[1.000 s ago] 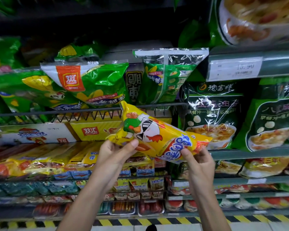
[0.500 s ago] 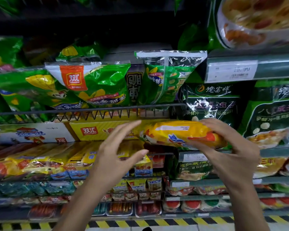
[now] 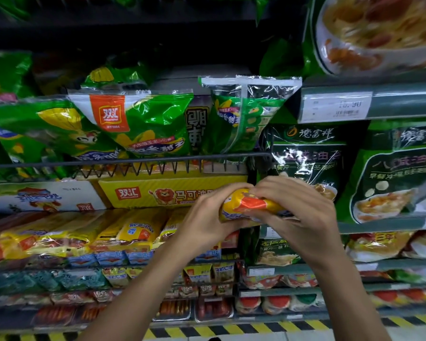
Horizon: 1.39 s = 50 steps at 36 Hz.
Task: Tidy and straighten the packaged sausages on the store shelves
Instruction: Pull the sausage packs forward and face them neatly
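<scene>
Green bags (image 3: 143, 124) lean in a row behind the wire rail (image 3: 133, 160) of the upper shelf, with dark green soup packs (image 3: 308, 158) to their right. Below the rail sits a yellow carton (image 3: 162, 193), and under it a row of yellow sausage packs (image 3: 84, 239) lies flat on the shelf. In front of the carton's right end, both hands hold one yellow pack (image 3: 249, 205) in the air: the left hand (image 3: 207, 222) curls round its left end, the right hand (image 3: 303, 212) clamps over its right end from above.
</scene>
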Each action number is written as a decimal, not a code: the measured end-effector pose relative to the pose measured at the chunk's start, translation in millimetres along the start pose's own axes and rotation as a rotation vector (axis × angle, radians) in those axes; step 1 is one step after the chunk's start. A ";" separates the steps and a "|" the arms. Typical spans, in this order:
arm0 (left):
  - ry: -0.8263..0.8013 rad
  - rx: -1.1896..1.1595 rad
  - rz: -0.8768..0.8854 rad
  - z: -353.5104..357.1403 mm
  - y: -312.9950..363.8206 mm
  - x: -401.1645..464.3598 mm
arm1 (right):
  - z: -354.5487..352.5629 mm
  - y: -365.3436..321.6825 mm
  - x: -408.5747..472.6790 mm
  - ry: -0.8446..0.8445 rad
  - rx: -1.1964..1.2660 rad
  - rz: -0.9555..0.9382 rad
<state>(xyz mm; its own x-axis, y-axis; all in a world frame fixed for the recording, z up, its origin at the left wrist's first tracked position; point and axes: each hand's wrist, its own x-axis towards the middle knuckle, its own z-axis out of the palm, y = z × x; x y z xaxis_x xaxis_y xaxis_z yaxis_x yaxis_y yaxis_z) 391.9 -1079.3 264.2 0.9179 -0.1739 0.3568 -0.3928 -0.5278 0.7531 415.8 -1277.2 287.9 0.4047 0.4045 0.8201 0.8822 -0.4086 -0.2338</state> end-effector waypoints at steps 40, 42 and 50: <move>-0.077 0.118 -0.297 -38.3 -39.1 1.3 | 84.7 21.5 -52.2 0.019 0.394 0.697; -0.071 0.115 -0.309 -36.0 -45.8 3.9 | 89.0 24.5 -52.1 -0.017 0.397 0.699; -0.187 0.053 -0.439 -29.8 -69.1 27.6 | 105.6 60.3 -50.8 -0.219 0.382 0.696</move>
<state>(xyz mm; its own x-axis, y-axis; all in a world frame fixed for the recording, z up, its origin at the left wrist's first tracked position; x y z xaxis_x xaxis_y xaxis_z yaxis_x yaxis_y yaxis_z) 442.6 -1022.9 238.5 0.9928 -0.0684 -0.0980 0.0338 -0.6259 0.7792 473.9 -1236.0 177.0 0.8923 0.3276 0.3106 0.4170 -0.3345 -0.8451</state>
